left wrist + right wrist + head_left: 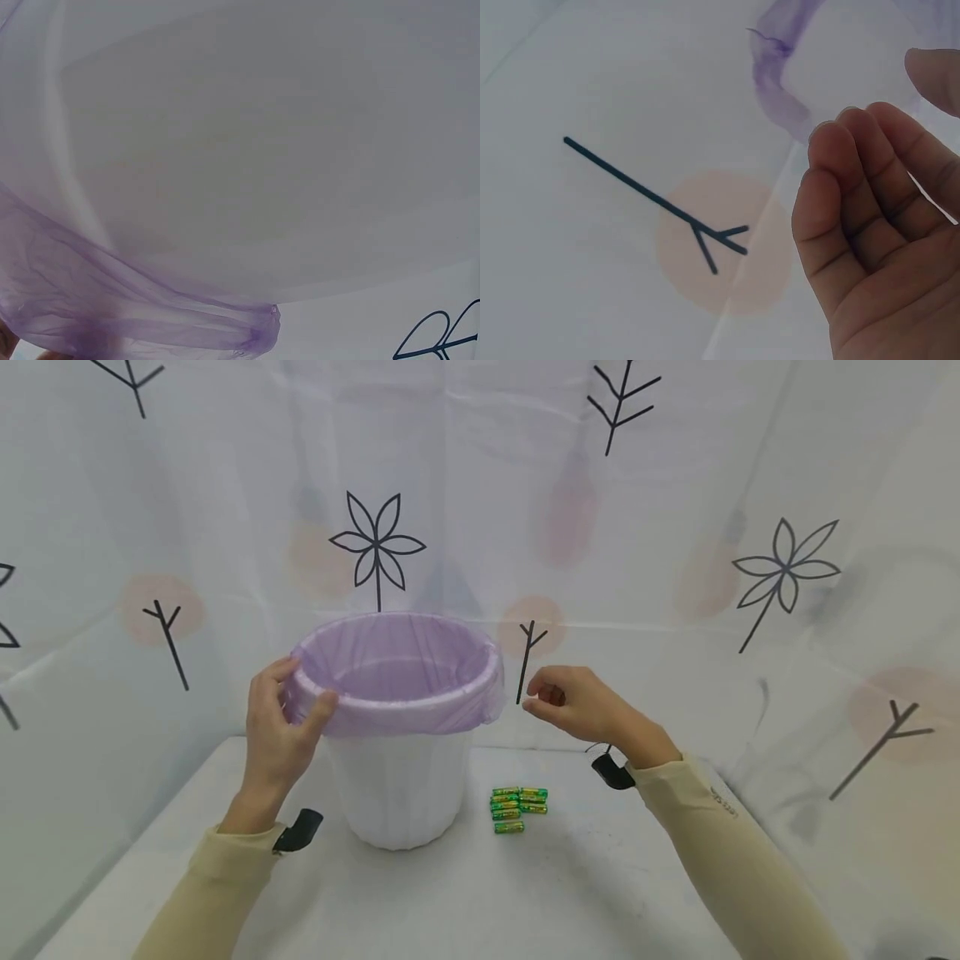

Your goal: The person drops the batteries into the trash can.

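A white trash bin [405, 793] stands on the table, lined with a thin purple bag [412, 718] folded down over its rim. My left hand [277, 727] holds the bin at the left of the rim, thumb against the front of the bag and fingers at its side. In the left wrist view the bag [142, 322] hangs over the white bin wall [262, 165], with only bits of the fingers showing at the bottom corner. To the right of the bin, in the air, my right hand [573, 700] has loosely curled fingers [832, 150] and holds nothing.
Several green batteries [519, 806] lie in two short columns on the white table [420, 910], right of the bin's base. A pale curtain [480, 510] with printed plants and pink spots encloses the back and both sides.
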A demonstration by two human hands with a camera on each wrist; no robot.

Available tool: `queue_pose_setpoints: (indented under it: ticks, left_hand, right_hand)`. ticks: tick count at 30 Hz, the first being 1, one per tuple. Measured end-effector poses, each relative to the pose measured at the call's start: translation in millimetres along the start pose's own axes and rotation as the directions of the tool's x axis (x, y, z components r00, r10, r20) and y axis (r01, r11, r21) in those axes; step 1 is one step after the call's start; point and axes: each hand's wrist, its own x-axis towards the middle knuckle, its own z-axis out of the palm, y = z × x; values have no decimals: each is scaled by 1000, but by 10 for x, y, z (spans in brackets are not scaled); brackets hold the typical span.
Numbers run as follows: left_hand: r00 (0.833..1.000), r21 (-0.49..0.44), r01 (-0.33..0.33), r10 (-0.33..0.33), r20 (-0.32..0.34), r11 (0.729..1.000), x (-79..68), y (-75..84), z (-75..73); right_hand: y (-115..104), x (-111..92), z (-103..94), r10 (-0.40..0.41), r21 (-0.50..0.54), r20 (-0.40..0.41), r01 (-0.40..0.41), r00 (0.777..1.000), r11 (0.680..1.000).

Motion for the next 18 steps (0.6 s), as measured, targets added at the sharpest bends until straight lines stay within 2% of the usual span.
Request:
queue_pose_setpoints:
  ticks: [5, 10, 18]
  left_hand:
    - [1000, 0, -4, 4, 1, 1000, 12, -11, -18]
    - [1000, 9, -23, 23, -8, 1000, 10, -6, -28]
    - [1000, -13, -7, 7, 5, 1000, -1, -12, -10]
  right_hand:
    - [108, -141, 180, 53, 14, 38, -54, 998, 998]
    - [220, -241, 352, 73, 22, 53, -74, 996, 997]
    - [425, -340, 626, 125, 19, 94, -128, 988, 992]
